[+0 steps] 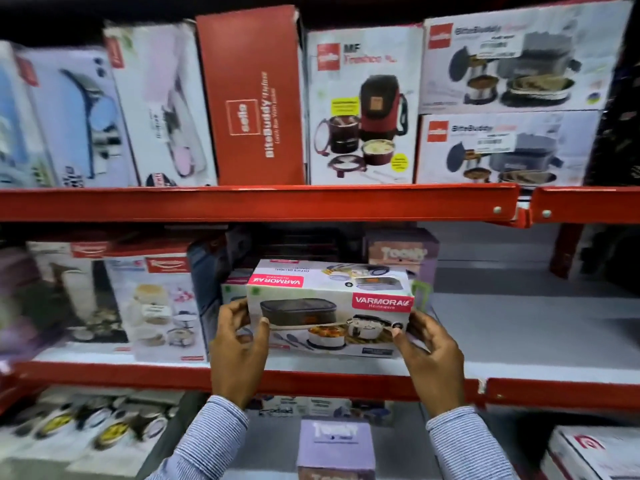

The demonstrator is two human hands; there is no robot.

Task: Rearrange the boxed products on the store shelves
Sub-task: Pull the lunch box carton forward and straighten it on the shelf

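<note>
A person facing red metal store shelves holds a rectangular cardboard lunch-box carton (329,308) at the front of the middle shelf (519,327), one hand on each short end. The left hand (239,344) clasps the left end, thumb on the printed front and fingers curled behind; the right hand (431,348) clasps the right end the same way. The carton is glossy white with pink brand panels and food-container photos. Whether its base rests on the shelf or hangs just above it cannot be told. It looks like the placing step: the carton is being set in front of a similar box (232,289) behind it. Next it probably needs squaring with the shelf's front edge, then releasing. Bare grey shelf lies to the right; upright cartons (159,306) stand to the left, and taller boxes (362,105) fill the shelf above.
</note>
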